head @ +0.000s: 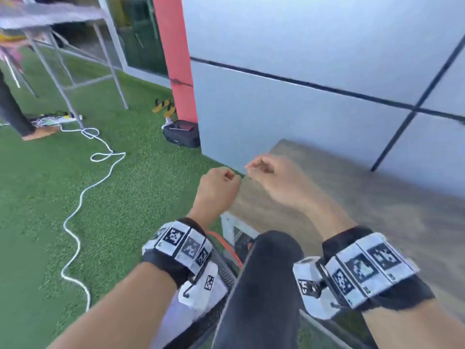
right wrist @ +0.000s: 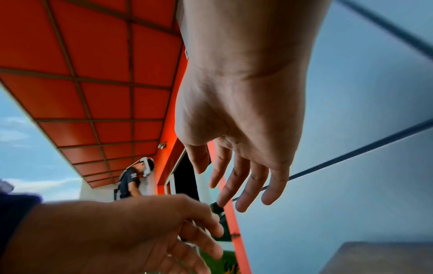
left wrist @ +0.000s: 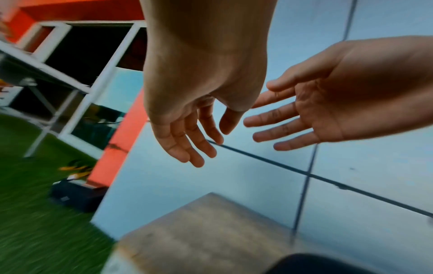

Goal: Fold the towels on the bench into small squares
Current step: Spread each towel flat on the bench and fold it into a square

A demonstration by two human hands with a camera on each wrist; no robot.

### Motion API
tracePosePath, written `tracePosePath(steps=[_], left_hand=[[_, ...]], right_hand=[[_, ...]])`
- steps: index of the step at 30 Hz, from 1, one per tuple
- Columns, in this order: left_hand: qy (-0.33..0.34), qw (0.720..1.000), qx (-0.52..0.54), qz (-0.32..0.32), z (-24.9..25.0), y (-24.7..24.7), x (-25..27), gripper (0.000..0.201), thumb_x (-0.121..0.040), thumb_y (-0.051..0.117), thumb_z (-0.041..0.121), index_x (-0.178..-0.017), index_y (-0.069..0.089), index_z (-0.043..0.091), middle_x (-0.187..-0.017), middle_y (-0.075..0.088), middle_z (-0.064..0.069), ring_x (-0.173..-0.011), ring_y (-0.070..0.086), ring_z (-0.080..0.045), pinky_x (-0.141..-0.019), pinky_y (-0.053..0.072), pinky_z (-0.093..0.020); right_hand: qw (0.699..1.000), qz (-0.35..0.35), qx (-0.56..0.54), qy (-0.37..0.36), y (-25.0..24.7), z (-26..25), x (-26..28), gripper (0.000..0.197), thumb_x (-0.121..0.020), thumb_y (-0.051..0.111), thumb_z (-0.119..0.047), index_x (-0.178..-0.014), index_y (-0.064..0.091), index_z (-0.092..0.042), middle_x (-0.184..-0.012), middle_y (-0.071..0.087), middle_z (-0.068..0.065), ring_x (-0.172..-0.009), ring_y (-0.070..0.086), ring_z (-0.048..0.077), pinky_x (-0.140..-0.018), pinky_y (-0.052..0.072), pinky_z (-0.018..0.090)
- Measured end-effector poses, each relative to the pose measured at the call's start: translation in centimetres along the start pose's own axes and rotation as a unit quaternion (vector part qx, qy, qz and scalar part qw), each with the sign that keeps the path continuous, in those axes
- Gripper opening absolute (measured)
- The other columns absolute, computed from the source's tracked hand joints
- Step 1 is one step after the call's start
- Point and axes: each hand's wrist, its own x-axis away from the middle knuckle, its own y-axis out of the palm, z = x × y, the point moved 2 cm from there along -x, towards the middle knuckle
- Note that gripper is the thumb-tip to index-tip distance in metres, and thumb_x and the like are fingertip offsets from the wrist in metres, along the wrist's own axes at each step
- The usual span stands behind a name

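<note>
No towel shows in any view. The wooden bench top runs from the middle to the right, against a pale panelled wall, and its visible part is bare. My left hand hovers just off the bench's left end. My right hand hangs above that end, close beside the left one. In the left wrist view, the left hand has loose, nearly straight fingers and the right hand faces it palm-open. The right wrist view shows the right hand relaxed and the left hand below it. Both hold nothing.
Green artificial turf covers the ground on the left, with a white cable snaking across it. A black case sits at the foot of an orange pillar. A metal-legged table and another person's leg are at far left. My dark-trousered knee is in front.
</note>
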Motion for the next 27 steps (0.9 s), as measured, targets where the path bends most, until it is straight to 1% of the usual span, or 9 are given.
tracePosePath(steps=[2,6,9,14,19,21,22,24,27], left_hand=[[0.056,0.998,-0.008,-0.028,4.8,2.3,0.3,0.021,-0.091,0.057,0.023,-0.080,0.068,0.010,-0.083,0.073,-0.009,-0.080,0.065,-0.027,-0.068,0.047,-0.031],[0.160,0.980,-0.033,-0.115,13.1,8.9,2.1,0.019,-0.091,0.057,0.026,-0.072,0.061,0.021,-0.088,0.074,-0.006,-0.078,0.066,-0.023,-0.069,0.052,-0.032],[0.215,0.957,-0.043,-0.191,17.2,14.9,4.6,0.017,-0.091,0.060,0.032,-0.082,0.068,0.021,-0.089,0.073,0.001,-0.077,0.066,-0.017,-0.066,0.050,-0.028],[0.289,0.902,-0.112,-0.300,20.9,25.1,10.0,0.024,-0.094,0.060,0.032,-0.099,0.074,0.014,-0.098,0.070,-0.001,-0.096,0.064,-0.018,-0.075,0.041,-0.024],[0.341,0.826,-0.178,-0.412,22.1,33.1,14.6,0.031,-0.096,0.056,0.028,-0.112,0.069,0.004,-0.118,0.067,-0.015,-0.110,0.061,-0.030,-0.089,0.048,-0.033],[0.370,0.791,-0.213,-0.439,22.1,35.4,16.1,0.030,-0.097,0.053,0.019,-0.105,0.069,-0.006,-0.112,0.067,-0.024,-0.105,0.062,-0.034,-0.088,0.049,-0.039],[0.380,0.778,-0.226,-0.445,22.0,36.4,16.6,0.029,-0.096,0.052,0.015,-0.098,0.069,-0.009,-0.107,0.067,-0.026,-0.101,0.062,-0.035,-0.087,0.049,-0.043],[0.387,0.767,-0.228,-0.458,21.5,38.2,17.1,0.025,-0.093,0.053,0.013,-0.094,0.066,-0.008,-0.110,0.062,-0.025,-0.096,0.060,-0.032,-0.086,0.051,-0.048],[0.399,0.755,-0.227,-0.468,20.4,40.2,17.2,0.035,-0.097,0.051,0.016,-0.132,0.050,0.010,-0.142,0.041,-0.009,-0.115,0.051,-0.030,-0.095,0.047,-0.046]], right_hand=[[0.998,0.056,-0.004,0.007,-4.3,2.0,2.7,0.017,-0.099,0.055,-0.027,-0.101,0.068,-0.016,-0.100,0.072,0.001,-0.091,0.066,0.019,-0.065,0.045,0.014],[0.987,0.149,0.008,0.054,-11.5,7.4,8.9,0.014,-0.098,0.055,-0.030,-0.103,0.067,-0.025,-0.100,0.070,-0.008,-0.089,0.064,0.008,-0.069,0.046,0.019],[0.973,0.197,-0.008,0.117,-15.6,12.1,14.2,0.011,-0.097,0.055,-0.031,-0.100,0.066,-0.029,-0.098,0.070,-0.009,-0.083,0.064,0.009,-0.060,0.043,0.018],[0.937,0.259,0.012,0.234,-19.4,20.0,21.7,0.012,-0.094,0.060,-0.028,-0.098,0.066,-0.019,-0.086,0.063,-0.008,-0.078,0.057,0.012,-0.064,0.039,0.022],[0.903,0.190,0.077,0.378,-20.9,26.3,27.1,0.022,-0.098,0.049,-0.028,-0.087,0.056,-0.011,-0.091,0.057,0.008,-0.092,0.054,0.026,-0.075,0.041,0.035],[0.877,0.131,0.112,0.448,-20.5,28.7,28.5,0.027,-0.099,0.044,-0.029,-0.109,0.058,-0.008,-0.121,0.054,0.017,-0.123,0.046,0.033,-0.095,0.042,0.040],[0.858,0.107,0.116,0.488,-20.0,29.8,29.1,0.035,-0.098,0.043,-0.033,-0.124,0.053,-0.010,-0.141,0.044,0.021,-0.137,0.033,0.037,-0.107,0.036,0.045],[0.838,0.074,0.122,0.527,-18.9,31.3,30.2,0.042,-0.096,0.046,-0.036,-0.131,0.045,-0.013,-0.156,0.026,0.019,-0.144,0.020,0.040,-0.113,0.029,0.051],[0.830,0.103,0.181,0.518,-18.1,31.9,30.8,0.052,-0.095,0.053,-0.028,-0.142,0.035,-0.012,-0.149,0.026,0.013,-0.139,0.028,0.036,-0.108,0.037,0.050]])
